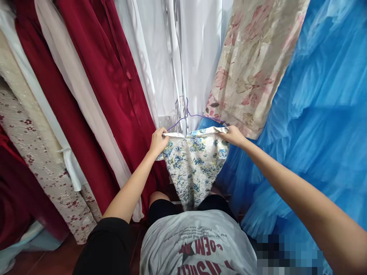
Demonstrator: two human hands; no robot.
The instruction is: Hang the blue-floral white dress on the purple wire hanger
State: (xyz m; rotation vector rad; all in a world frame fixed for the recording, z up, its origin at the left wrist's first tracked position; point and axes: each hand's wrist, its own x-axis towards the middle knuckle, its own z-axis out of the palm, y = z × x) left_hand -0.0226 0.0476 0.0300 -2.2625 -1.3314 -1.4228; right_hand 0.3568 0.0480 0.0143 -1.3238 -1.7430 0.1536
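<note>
A white garment with blue and yellow flowers (195, 164) hangs down in front of my body, narrowing toward the bottom. My left hand (159, 142) pinches the left end of its top edge, thumb uppermost. At the opposite end of that edge, my right hand (234, 135) grips the cloth between thumb and fingers. The edge is stretched almost straight between them, with a small dip in the middle. A thin purple wire hanger (197, 115) rises behind this edge; its lower part is hidden by the cloth.
Long dark red dresses (94, 57) and pale ones hang at the left. White gowns (197, 46) are straight ahead, beside a beige floral dress (249, 65). A ruffled blue tulle gown (323, 126) fills the right side. Reddish floor tiles (43, 259) show at lower left.
</note>
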